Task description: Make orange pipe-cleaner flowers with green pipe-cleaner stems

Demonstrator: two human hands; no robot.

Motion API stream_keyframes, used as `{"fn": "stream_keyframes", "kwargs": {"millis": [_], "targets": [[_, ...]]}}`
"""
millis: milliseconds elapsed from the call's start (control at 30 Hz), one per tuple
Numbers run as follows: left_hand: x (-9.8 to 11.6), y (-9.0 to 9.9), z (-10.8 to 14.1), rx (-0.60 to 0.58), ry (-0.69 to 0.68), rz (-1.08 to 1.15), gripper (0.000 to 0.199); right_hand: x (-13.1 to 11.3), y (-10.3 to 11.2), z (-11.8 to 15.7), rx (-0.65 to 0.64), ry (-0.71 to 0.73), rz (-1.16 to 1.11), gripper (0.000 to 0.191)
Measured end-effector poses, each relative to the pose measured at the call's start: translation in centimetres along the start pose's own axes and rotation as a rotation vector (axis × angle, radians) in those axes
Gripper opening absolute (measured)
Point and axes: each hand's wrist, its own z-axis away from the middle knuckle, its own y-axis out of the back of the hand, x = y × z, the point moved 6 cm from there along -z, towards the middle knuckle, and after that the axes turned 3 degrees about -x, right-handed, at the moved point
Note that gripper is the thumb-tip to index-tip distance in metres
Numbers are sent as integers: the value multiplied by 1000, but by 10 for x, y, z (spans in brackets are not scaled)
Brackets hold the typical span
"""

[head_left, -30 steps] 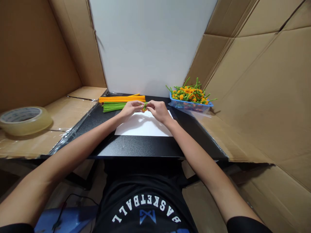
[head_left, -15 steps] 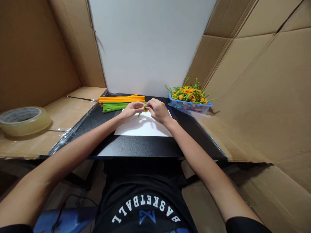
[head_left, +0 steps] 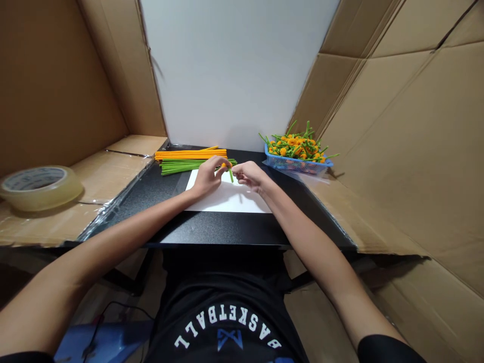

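A small pipe-cleaner flower, with an orange head and a green stem pointing down toward me, is between my two hands above the white sheet. My left hand pinches it by the orange head with thumb and fingers. From the other side, the closed fingertips of my right hand grip its green part beside the head; the exact contact is too small to make out. Just behind my left hand lie a bundle of green pipe cleaners and a bundle of orange pipe cleaners.
At the back right, a blue mesh basket is heaped with similar orange and green pieces. A large roll of clear tape rests on cardboard at the left. Cardboard walls flank the black table, with a white panel behind.
The flower has been turned, so its stem now points down and right. My left hand has shifted right and curled over the head; my right hand has lowered slightly and rolled, fingers more curled.
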Motion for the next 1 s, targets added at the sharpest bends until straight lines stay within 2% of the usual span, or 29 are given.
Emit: {"fn": "stream_keyframes", "kwargs": {"millis": [67, 133, 233, 300, 400, 500, 633, 700, 800, 1000], "targets": [[8, 1, 1, -20, -96, -112, 13, 7, -6, 4, -168, -180, -210, 26], [8, 2, 1, -13, -124, -161, 14, 9, -9, 7, -274, -288, -327, 25], [1, 4, 1, 42, -66, -130, 24, 11, -11, 8, -277, -323, -371, 24], [-6, 5, 0, 79, 7, -49, 25, 9, -8, 4, -158, -217, -329, 25], [-15, 4, 0, 101, 149, 122, 19, 1, 0, 1, 43, 26, -179, 18], [-23, 1, 1, 112, 261, 260, 18, -1, 2, -1, 98, 134, -36, 10], [-34, -4, 2, 146, 348, 435, 31, -3, 5, -6, 143, 273, 105, 22], [-38, -7, 2, 149, 372, 520, 40, -2, 7, -7, 175, 290, 170, 28], [-41, -10, 3, 160, 409, 613, 49, 0, 8, -7, 190, 265, 197, 27], [-44, -13, 4, 105, 512, 752, 52, -3, 11, -5, 200, 300, 195, 19]]}}
